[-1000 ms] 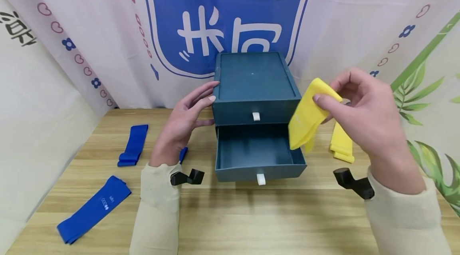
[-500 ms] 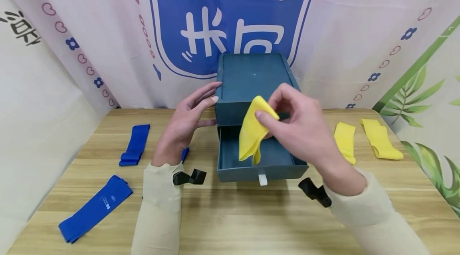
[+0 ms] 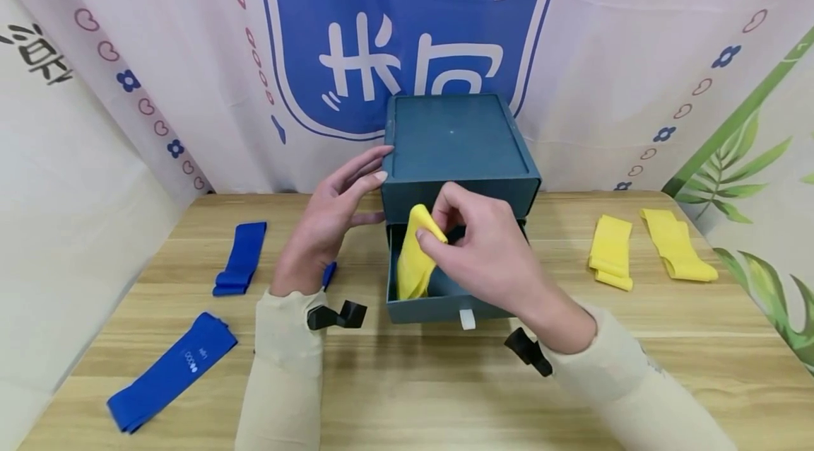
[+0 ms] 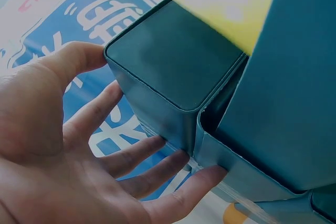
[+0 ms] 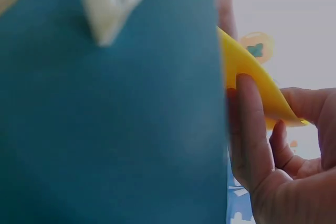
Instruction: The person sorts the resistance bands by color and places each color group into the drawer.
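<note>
A dark teal two-drawer box (image 3: 454,136) stands on the table with its lower drawer (image 3: 420,311) pulled out. My right hand (image 3: 486,239) pinches a folded yellow resistance band (image 3: 415,256) between thumb and fingers, its lower end inside the left part of that drawer. In the right wrist view the drawer front hides part of the yellow band (image 5: 257,80). Against the box's left side rest the spread, fairly straight fingertips of my left hand (image 3: 327,218); the left wrist view shows this hand (image 4: 100,145) touching the box edge.
Two yellow bands (image 3: 612,252) (image 3: 677,244) lie on the wooden table (image 3: 407,394) at right. To the left lie two blue bands (image 3: 242,258) (image 3: 172,372), and a bit of another blue band (image 3: 328,273) shows behind my left wrist. A printed curtain (image 3: 305,34) hangs behind the box.
My right hand has carried the yellow band leftward from the drawer's right side, then down into the drawer's left part. My left hand has stayed against the box.
</note>
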Demonstrator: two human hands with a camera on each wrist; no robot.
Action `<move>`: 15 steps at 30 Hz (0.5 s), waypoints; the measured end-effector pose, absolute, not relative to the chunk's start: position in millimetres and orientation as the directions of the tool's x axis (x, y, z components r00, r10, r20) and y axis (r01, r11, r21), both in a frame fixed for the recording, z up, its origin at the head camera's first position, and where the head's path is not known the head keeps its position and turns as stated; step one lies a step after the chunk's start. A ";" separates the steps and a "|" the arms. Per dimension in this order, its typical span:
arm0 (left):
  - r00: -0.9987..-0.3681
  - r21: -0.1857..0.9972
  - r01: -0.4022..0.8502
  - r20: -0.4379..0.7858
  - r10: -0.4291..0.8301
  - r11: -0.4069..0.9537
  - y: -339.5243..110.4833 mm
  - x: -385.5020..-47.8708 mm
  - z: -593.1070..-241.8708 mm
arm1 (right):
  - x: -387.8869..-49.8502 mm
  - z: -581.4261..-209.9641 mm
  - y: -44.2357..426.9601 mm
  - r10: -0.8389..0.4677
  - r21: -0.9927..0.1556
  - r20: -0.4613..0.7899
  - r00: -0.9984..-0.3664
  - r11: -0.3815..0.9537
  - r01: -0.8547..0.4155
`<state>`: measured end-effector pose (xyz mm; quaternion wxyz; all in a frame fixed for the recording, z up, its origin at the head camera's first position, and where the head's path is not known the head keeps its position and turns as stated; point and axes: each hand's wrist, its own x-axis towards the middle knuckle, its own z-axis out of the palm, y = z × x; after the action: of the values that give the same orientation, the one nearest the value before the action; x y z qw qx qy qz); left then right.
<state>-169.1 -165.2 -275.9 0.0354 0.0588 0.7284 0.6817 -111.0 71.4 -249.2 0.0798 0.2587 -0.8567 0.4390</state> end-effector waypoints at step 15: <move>-0.990 0.997 0.044 0.036 0.139 0.057 -165.4 -168.5 -276.4 | -119.4 -281.0 102.0 -0.315 -0.625 0.317 -0.895 0.640 -0.447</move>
<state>-168.5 -165.4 -276.4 0.0347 0.0629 0.7263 0.6837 -119.4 102.0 -281.0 0.0893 0.2115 -0.9011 0.3680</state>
